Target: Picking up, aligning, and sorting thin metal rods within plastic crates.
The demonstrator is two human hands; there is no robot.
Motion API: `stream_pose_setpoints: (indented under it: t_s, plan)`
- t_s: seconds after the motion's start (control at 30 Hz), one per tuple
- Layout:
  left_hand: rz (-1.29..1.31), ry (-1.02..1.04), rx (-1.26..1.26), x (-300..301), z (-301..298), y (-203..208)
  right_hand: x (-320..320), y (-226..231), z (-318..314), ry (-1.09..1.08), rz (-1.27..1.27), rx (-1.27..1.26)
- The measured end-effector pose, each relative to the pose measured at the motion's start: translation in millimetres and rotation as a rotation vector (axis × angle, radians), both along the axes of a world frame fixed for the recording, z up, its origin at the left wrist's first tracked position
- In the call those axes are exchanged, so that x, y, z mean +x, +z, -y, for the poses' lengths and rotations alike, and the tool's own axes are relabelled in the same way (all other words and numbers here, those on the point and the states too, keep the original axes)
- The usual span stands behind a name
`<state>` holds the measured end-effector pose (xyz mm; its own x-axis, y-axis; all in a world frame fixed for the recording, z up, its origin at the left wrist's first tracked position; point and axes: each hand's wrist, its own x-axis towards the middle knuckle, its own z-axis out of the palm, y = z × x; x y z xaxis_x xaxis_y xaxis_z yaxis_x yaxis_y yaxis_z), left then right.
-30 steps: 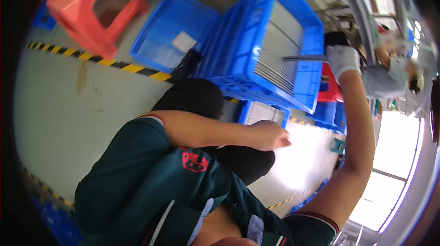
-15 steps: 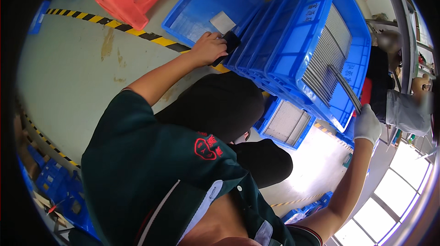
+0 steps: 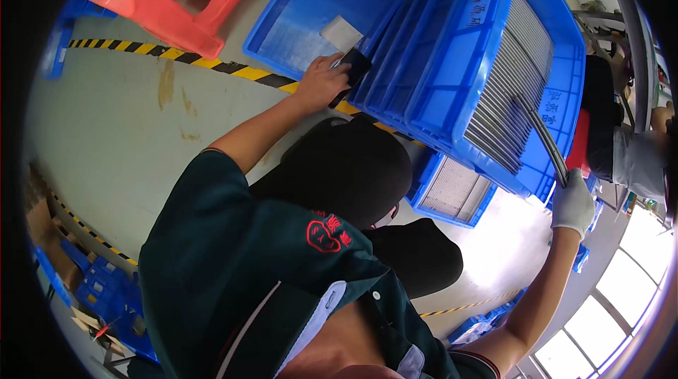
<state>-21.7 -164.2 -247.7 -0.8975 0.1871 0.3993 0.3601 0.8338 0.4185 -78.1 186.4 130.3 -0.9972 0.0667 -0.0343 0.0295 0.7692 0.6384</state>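
My bare left hand grips a flat black object, much like a phone, beside the stack of blue crates. My right hand, in a white glove, is closed round the near ends of a few thin metal rods. Their far ends reach over the top blue crate. Inside that crate, many grey metal rods lie side by side in a row. The tips of the held rods are close to this row; whether they touch it I cannot tell.
A blue tray with a pale card in it sits left of the stack. A red plastic stool stands at the upper left. Below the stack is another blue crate of rods. Another person's grey-clothed part shows at the right.
The whole view has shifted slightly, with the stack appearing nearer and further right. Both hands keep hold of the same things, and the held rods stay over the top crate.
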Motion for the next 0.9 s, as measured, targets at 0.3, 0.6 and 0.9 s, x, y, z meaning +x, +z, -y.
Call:
stream_pose_setpoints:
  t_s: [0.3,0.6,0.9]
  plan:
    - [0.030,0.581,0.411,33,48,24,28,-22,-47,0.046,-0.110,-0.754]
    - [-0.026,0.512,0.893,31,49,121,134,-34,-16,-0.128,-0.474,-1.584]
    - [-0.201,0.037,1.118,65,1,227,216,-71,-27,-0.281,-0.735,-1.769]
